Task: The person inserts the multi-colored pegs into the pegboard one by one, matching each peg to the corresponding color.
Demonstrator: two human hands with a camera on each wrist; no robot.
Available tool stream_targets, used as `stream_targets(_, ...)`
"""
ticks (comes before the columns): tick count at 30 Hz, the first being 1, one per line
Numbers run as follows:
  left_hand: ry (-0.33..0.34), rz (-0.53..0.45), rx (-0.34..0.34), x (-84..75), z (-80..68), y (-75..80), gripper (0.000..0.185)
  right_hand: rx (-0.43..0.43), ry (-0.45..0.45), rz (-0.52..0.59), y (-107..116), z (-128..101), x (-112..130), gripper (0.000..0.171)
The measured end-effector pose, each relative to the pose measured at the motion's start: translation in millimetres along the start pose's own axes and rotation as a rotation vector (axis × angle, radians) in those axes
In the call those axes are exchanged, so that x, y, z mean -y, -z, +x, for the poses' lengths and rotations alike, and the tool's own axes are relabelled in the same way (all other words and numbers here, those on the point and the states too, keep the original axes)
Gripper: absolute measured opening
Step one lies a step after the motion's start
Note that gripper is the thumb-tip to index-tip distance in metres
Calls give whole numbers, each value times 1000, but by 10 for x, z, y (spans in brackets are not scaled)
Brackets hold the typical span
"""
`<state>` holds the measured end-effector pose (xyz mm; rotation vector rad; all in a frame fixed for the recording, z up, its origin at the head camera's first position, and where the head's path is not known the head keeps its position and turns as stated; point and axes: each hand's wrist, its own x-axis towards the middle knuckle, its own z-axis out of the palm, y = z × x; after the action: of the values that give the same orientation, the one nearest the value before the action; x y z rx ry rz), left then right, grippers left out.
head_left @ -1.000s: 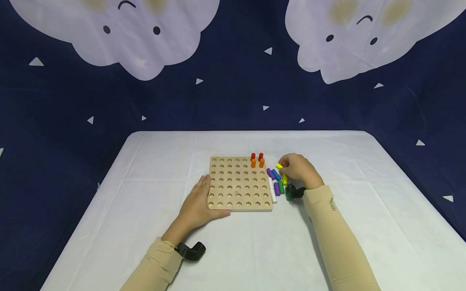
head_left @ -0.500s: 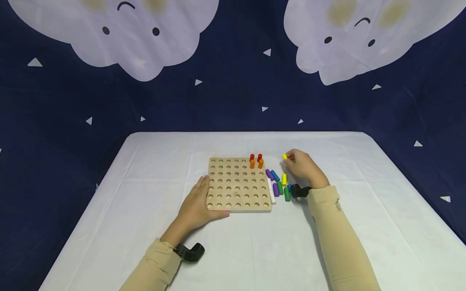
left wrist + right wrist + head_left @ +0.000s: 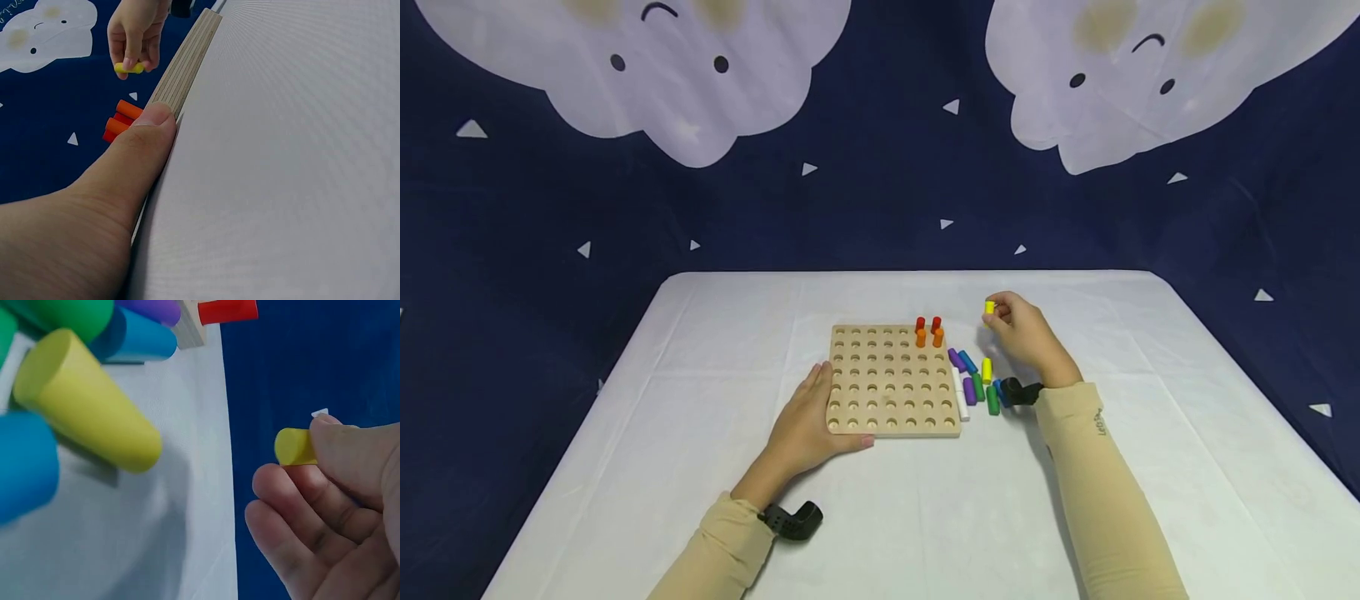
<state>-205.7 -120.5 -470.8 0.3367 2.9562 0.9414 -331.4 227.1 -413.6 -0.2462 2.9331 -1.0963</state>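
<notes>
Tablecloth [image 3: 925, 517] under pegboard [image 3: 882, 379], navy backdrop [image 3: 880, 208]

The white-covered table [image 3: 880, 533] carries a square wooden board [image 3: 880, 379], which lies flat just right of the left hand [image 3: 805, 421] and touches it. Loose pegs lie clustered on the cloth, left of the right hand [image 3: 1022, 337] and nearer the person: white pegs [image 3: 962, 406] beside the board, purple pegs [image 3: 970, 392], green pegs [image 3: 993, 400], blue pegs [image 3: 967, 363], and a yellow peg [image 3: 987, 371] closest to that hand.
</notes>
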Motion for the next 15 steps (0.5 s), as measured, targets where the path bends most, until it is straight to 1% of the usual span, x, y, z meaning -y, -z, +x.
stream_targets(3, 3, -1, 4, -4, -2, -1, 139, -8, 10, -3, -15, -5, 35, 36)
stream_targets(8, 4, -2, 5, -7, -3, -1, 139, -21, 29, 0, -55, -25, 150, 35)
stream_targets(12, 5, 1, 1, -6, 1, 5, 139, -16, 72, 13, -114, -38, 280, 32)
stream_targets(15, 4, 5, 0, -12, 2, 8, 139, 5, 102, 16, -167, -67, 379, 30)
